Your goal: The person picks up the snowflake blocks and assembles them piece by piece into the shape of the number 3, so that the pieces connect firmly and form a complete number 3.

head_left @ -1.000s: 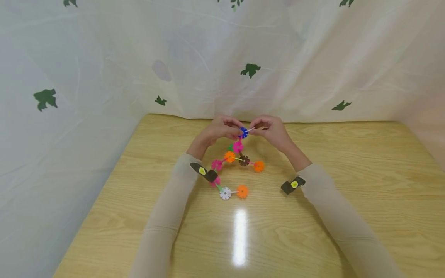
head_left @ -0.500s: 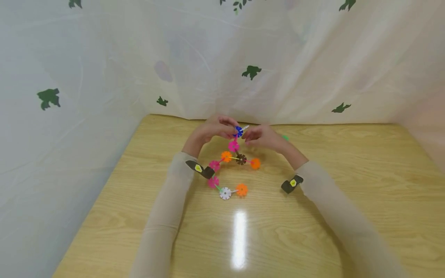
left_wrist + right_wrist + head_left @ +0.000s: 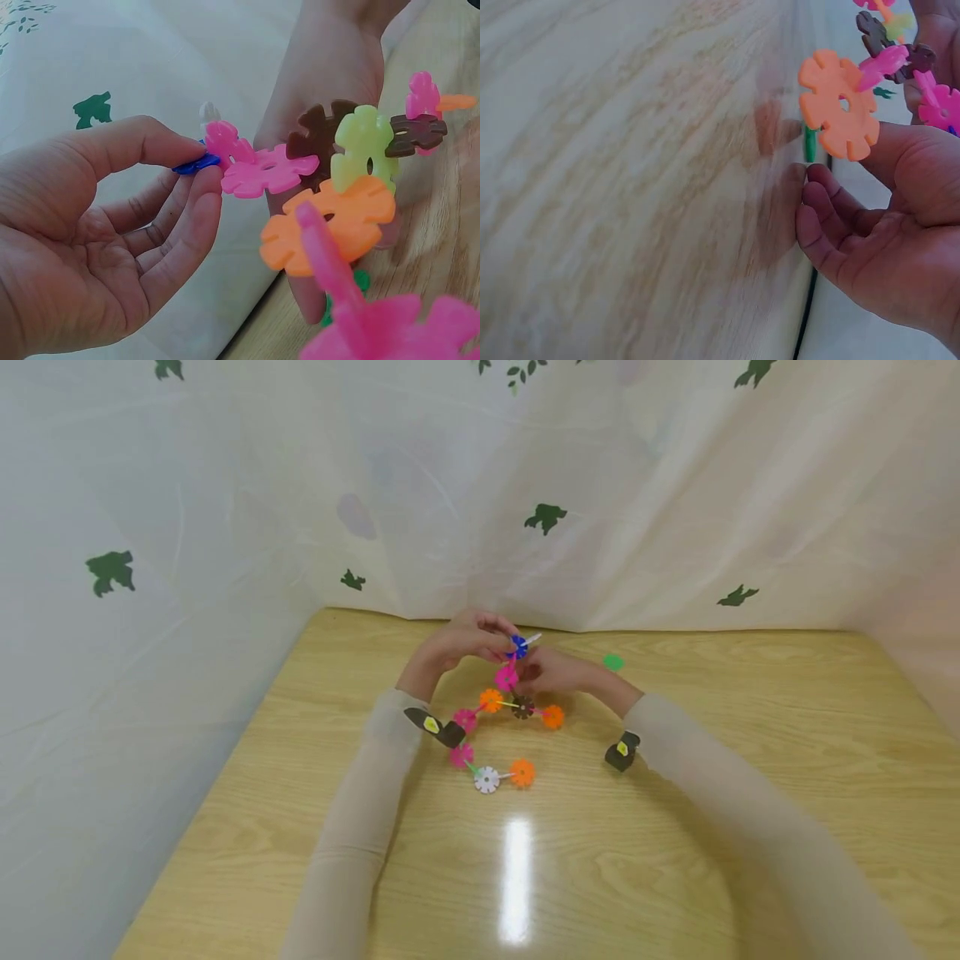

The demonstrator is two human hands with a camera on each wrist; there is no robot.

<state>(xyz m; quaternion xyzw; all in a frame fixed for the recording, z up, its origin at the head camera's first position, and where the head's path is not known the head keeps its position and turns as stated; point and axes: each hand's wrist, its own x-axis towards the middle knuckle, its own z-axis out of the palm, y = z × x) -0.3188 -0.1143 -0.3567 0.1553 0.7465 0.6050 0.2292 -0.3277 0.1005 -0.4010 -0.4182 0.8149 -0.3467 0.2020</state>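
My left hand pinches a blue notched building disc between thumb and fingers. From it hangs a chain of slotted flower-shaped discs: a pink disc, a brown disc, an orange disc and others. A white disc sticks out edge-on from the blue one. Behind the chain, my right hand reaches down to the table, its fingertips right at a green disc seen edge-on. Its thumb tip is hidden behind an end orange disc.
Another green disc lies on the wooden table to the right of my right hand. The chain's near end has a white disc and an orange disc. A pale curtain hangs along the table's far edge.
My right hand has left the white disc on the blue one and moved down and left behind the chain. The left hand keeps its pinch. The green disc at right has come into view.
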